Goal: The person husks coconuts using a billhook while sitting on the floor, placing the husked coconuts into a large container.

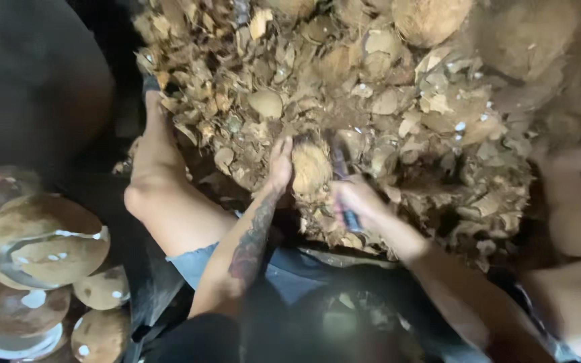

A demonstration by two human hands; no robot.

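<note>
A fibrous brown coconut [311,168] stands in front of me on the pile of shell pieces. My left hand [279,163] presses against its left side, fingers pointing away from me. My right hand [354,199] is closed around the blue handle of a knife [341,176]. The blade runs up along the coconut's right side. My tattooed left forearm reaches in from below.
A big heap of broken coconut shell and husk [398,101] fills the area ahead. Several peeled coconuts in metal bowls [42,242] sit at the lower left. My bare left leg [163,181] stretches toward the heap; my right leg [573,222] lies at the right.
</note>
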